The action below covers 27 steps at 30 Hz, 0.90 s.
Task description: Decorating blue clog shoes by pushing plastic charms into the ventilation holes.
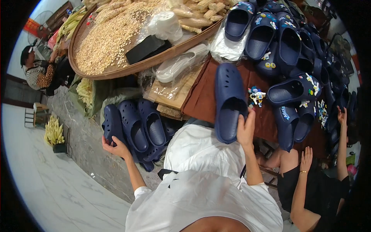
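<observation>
My right hand grips a plain navy clog near its heel, thumb on top. This clog points away from me, over the edge of the brown-covered table. Down at the left, my left hand is closed on the heel end of another navy clog. That one leans beside more plain navy clogs in a pile next to my knee. Right of the held clog lies a small cluster of colourful charms. Farther right, navy clogs decorated with charms are heaped on the table.
A round woven tray holds corn kernels, cobs and a black phone. A bagged white clog rests on cardboard. At the right, another person's hand is close to the table. Someone else sits far left.
</observation>
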### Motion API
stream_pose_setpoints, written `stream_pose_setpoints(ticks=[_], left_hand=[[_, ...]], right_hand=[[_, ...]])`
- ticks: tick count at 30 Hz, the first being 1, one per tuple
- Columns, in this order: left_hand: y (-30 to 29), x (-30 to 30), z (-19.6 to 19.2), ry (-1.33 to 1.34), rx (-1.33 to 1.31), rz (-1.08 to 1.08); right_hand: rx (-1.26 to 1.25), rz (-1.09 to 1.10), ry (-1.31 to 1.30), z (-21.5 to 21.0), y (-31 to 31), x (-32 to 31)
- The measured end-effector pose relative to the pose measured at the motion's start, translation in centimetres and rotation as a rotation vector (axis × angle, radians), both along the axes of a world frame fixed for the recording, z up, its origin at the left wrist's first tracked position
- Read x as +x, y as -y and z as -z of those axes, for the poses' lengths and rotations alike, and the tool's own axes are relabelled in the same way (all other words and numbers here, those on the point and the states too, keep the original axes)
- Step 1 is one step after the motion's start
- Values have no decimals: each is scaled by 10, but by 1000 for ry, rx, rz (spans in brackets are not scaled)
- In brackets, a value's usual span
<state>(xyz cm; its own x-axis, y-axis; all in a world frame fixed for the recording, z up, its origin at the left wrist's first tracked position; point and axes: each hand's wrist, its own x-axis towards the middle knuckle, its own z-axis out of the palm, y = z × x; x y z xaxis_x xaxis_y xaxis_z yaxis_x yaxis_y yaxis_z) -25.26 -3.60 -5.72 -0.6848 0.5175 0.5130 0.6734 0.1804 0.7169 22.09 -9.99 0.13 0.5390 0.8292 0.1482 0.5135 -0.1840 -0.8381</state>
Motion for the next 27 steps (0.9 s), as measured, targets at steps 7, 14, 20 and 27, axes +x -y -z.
stream_pose_setpoints(ticks=[7,14,20,27], left_hand=[[-49,133,-48,56,140,658],[-40,248,-86,-25,98,1135],[-47,284,-88,1,-122,1370],[-61,292,-75,-264,-308,1530]], right_hand=[[70,-60,-29,7,-62,-47],[24,-179,-242,8,-57,-62],[73,-213,-138,3,-52,-13],[97,-60,46,10,-79,59]])
